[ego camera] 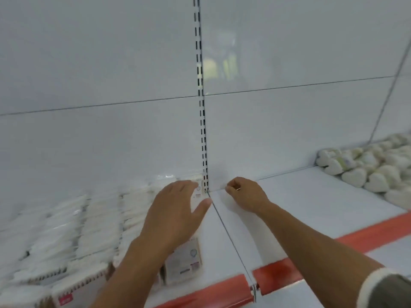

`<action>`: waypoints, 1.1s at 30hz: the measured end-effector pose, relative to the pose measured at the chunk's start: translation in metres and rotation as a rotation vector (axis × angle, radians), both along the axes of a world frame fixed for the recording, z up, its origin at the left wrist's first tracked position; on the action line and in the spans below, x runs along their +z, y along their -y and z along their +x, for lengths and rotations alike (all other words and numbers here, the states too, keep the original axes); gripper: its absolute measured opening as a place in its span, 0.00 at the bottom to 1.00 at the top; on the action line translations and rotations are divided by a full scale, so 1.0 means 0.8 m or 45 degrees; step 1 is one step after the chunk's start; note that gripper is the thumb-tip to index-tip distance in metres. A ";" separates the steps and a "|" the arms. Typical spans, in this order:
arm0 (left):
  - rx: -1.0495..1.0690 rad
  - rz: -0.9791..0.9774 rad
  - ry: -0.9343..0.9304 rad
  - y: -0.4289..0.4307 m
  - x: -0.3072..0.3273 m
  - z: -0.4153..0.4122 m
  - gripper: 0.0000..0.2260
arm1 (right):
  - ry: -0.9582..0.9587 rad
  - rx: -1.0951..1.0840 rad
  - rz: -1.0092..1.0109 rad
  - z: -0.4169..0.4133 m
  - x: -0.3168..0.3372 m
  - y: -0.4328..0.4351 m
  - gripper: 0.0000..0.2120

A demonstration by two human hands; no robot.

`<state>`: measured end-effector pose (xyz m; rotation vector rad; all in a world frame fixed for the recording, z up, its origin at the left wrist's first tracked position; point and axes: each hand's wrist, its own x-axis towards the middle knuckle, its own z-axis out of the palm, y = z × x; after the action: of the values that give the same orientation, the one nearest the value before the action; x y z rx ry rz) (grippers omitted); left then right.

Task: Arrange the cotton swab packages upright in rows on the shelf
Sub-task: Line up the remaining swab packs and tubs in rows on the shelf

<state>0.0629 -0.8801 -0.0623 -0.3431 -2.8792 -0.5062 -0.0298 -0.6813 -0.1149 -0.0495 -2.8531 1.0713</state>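
So, starting at the left, the cotton swab packages (pixel 95 221) were standing in rows that ran front to back across the left bay of the shelf (pixel 289 214), all pretty blurry. The left hand (pixel 175 210) was flat over the rightmost row (pixel 184 261), fingers straight and spread, gripping nothing. It looked like it was resting on the pack tops, but I couldn't swear it touched. That row's long axis ran straight away from the person, right under the palm, so I'd say the left hand was clearly the closer one for any nudging. Past the seam (pixel 231 236), the right hand (pixel 246 192) sat at the back of the bare bay with its fingers curled in. Couldn't tell if it pinched anything. Heart-shaped packs (pixel 367 165) were piled far right.
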 end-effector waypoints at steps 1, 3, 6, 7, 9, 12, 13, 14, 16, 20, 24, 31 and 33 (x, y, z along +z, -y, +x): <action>-0.058 0.023 -0.006 -0.010 0.003 0.007 0.25 | 0.013 -0.023 0.050 0.005 0.003 -0.014 0.13; -0.155 0.046 0.013 -0.033 0.005 0.022 0.24 | 0.046 -0.049 0.167 0.016 0.013 -0.045 0.15; -0.286 0.042 0.066 -0.079 0.002 0.038 0.21 | 0.060 -0.096 0.257 0.042 0.032 -0.101 0.18; -0.323 0.036 0.076 -0.097 0.001 0.043 0.21 | 0.055 -0.115 0.271 0.051 0.037 -0.123 0.19; -0.384 0.021 0.094 -0.138 -0.002 0.050 0.21 | 0.034 -0.165 0.284 0.070 0.046 -0.173 0.19; -0.446 0.059 0.101 -0.214 -0.006 0.058 0.20 | -0.008 -0.242 0.293 0.098 0.057 -0.260 0.19; -0.459 0.090 0.096 -0.244 -0.006 0.061 0.18 | -0.025 -0.267 0.288 0.107 0.061 -0.291 0.18; -0.476 0.121 0.086 -0.279 -0.007 0.064 0.18 | -0.041 -0.292 0.276 0.117 0.064 -0.326 0.18; -0.544 0.177 0.075 -0.361 -0.010 0.070 0.18 | -0.077 -0.344 0.242 0.141 0.069 -0.403 0.17; -0.717 0.200 0.168 -0.541 -0.023 0.091 0.18 | -0.087 -0.498 0.212 0.200 0.066 -0.573 0.16; -0.815 0.197 0.254 -0.671 -0.027 0.090 0.21 | -0.025 -0.661 0.231 0.254 0.061 -0.719 0.15; -0.814 0.162 0.189 -0.831 -0.008 0.042 0.20 | -0.034 -0.831 0.118 0.253 0.050 -0.884 0.16; -0.795 0.139 0.199 -0.870 -0.008 0.020 0.19 | -0.005 -0.832 0.086 0.226 0.042 -0.921 0.18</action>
<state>0.0790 -0.1840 -0.0690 -1.2465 -2.8289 -0.8106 0.1509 0.0556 -0.0815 -0.8947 -2.5479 0.8185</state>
